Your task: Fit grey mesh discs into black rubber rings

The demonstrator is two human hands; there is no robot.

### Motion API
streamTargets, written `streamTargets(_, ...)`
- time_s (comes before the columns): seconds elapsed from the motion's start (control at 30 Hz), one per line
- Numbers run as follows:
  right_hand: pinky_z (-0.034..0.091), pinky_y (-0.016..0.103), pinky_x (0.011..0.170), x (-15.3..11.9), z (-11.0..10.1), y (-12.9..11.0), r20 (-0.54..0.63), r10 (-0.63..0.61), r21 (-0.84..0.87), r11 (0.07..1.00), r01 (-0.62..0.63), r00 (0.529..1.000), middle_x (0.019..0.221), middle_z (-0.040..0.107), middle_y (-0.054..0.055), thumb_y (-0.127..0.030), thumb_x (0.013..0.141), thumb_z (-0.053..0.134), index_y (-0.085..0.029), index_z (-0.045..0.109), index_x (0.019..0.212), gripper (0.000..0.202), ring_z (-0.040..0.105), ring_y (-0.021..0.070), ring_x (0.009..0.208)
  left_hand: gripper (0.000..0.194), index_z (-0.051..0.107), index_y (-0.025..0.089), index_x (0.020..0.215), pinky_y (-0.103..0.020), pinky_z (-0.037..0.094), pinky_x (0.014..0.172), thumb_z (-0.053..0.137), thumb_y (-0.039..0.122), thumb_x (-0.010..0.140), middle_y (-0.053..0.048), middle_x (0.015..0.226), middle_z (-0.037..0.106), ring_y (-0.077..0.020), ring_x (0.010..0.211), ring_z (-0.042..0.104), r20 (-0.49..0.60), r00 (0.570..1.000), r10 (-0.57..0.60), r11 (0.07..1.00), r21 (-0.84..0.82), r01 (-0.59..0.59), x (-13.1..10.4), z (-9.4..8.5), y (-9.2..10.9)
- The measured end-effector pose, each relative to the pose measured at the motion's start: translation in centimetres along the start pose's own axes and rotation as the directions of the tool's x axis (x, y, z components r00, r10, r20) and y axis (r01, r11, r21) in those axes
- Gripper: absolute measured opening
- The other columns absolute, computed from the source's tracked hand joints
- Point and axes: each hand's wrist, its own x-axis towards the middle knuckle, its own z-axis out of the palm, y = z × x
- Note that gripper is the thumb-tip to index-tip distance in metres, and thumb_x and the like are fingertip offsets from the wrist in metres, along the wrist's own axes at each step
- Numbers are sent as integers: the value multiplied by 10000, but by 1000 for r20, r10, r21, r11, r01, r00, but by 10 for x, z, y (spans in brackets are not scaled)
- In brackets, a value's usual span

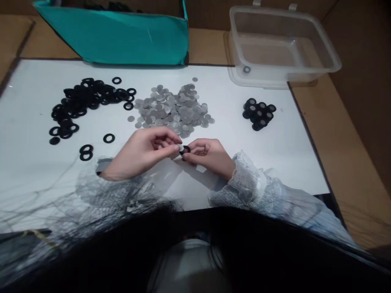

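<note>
My left hand (143, 150) pinches a small silvery disc (181, 148) between thumb and fingertips. Close against it, my right hand (210, 156) grips a black ring (187, 149) by its edge. The disc overlaps the ring's left side; whether it is seated in the ring I cannot tell. Just beyond my hands lies a spread heap of silvery discs (180, 108). To the left is a pile of black rings (88, 95), with a few loose ones such as a single ring (109, 138) nearer my left wrist. Black rings with grey centres (259, 114) are stacked at the right.
A teal box (122, 38) with dark pieces inside stands at the back left. At the back right is a clear plastic container (284, 75), with one small ring (247, 70) at its front left. A white sheet (226, 110) covers the work surface, with brown board around it.
</note>
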Motion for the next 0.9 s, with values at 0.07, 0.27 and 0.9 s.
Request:
streamTargets(0.07, 504, 261, 556, 0, -1, -1, 12, 17, 9, 1000, -18, 1000, 527, 579, -51, -340, 566, 843, -170, 625, 705, 309, 560, 100, 535, 189, 675, 211, 812, -262, 513, 616, 649, 380, 732, -24, 736, 694, -171, 679, 647, 9, 1000, 10, 1000, 21, -10, 1, 9, -1)
streamTargets(0.27, 490, 256, 543, -1, -1, 0, 28, -16, 38, 999, 15, 999, 593, 632, -25, -389, 579, 836, -181, 609, 677, 324, 573, 101, 549, 274, 660, 186, 931, -263, 487, 570, 638, 376, 735, 3, 645, 640, -158, 610, 612, 18, 999, -29, 998, 52, 28, 4, 15, -10)
streamTargets(0.9, 383, 239, 546, -3, -3, 5, 134, -209, -194, 953, 232, 969, 604, 521, -44, -298, 757, 667, -155, 572, 731, 174, 456, 70, 550, 229, 668, 173, 804, -182, 424, 433, 752, 334, 664, 6, 567, 643, -95, 479, 535, 204, 946, -252, 912, -277, 303, 4, 14, -11)
